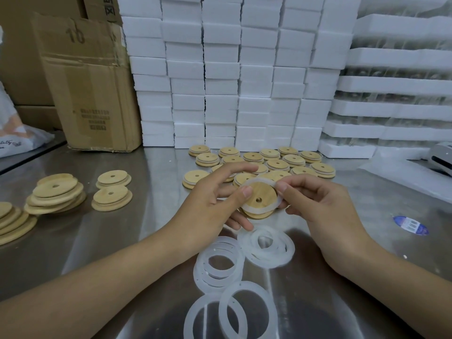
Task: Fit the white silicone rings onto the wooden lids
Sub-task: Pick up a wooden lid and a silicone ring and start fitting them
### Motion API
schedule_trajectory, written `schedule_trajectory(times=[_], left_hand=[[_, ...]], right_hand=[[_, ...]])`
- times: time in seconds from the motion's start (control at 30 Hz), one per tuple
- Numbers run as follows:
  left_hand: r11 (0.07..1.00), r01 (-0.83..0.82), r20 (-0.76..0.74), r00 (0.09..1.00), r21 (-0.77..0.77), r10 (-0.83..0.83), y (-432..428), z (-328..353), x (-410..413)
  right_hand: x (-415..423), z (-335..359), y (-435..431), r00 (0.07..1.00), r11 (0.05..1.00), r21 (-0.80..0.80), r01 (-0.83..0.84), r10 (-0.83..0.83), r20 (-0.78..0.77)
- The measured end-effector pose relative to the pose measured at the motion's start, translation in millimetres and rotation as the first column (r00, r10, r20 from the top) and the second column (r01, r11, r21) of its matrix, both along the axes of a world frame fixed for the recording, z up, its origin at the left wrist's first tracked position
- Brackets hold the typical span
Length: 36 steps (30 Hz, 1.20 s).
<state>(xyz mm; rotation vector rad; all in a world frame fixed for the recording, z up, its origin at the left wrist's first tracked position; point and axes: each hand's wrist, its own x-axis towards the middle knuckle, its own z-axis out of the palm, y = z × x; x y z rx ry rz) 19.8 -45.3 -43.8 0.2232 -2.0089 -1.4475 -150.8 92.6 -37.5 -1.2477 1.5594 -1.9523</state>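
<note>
Above the middle of the steel table both hands hold one round wooden lid (pixel 259 195) with a small hole and a white silicone ring (pixel 254 208) partly stretched around its raised step. My left hand (pixel 215 201) grips the lid's left side, thumb on top and fingers underneath. My right hand (pixel 315 201) pinches the ring at the lid's right edge. Loose white rings (pixel 220 265) lie in overlapping piles in front of me. Bare lids (pixel 57 194) are stacked at the left. Lids with rings fitted (pixel 277 165) lie in rows behind my hands.
Stacked white foam blocks (pixel 220 81) form a wall at the back. A worn cardboard box (pixel 90 94) stands at the back left beside a plastic bag (pixel 14 140). A blue label (pixel 411 225) lies on the right, with a grey device (pixel 442 157) at the far right edge.
</note>
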Motion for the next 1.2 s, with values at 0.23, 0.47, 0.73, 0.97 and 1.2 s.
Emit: schedule_trajectory(times=[0.23,0.47,0.73,0.97,1.2], left_hand=[[0.997,-0.028,0.008,1.0,0.075,0.028,1.6,3.1,-0.3],[0.995,-0.05,-0.016,0.999,0.088,0.051,3.4,5.6,1.7],[0.998,-0.057,0.0,0.998,-0.006,0.057,1.9,3.1,1.5],[0.999,-0.044,0.014,0.999,-0.027,0.045,2.1,2.9,1.8],[0.996,-0.088,-0.013,0.996,-0.001,0.088,4.7,5.0,2.4]], right_hand=[[0.6,-0.3,-0.2,0.996,0.999,-0.015,-0.035,0.034,-0.081],[0.0,-0.6,0.2,0.994,0.999,-0.005,-0.033,0.032,-0.101],[2.4,1.3,2.5,0.992,0.999,0.004,-0.04,0.04,-0.123],[3.9,1.4,2.2,0.984,0.999,0.0,-0.047,0.046,-0.174],[3.8,0.4,-0.7,0.98,0.998,0.006,-0.064,0.064,-0.191]])
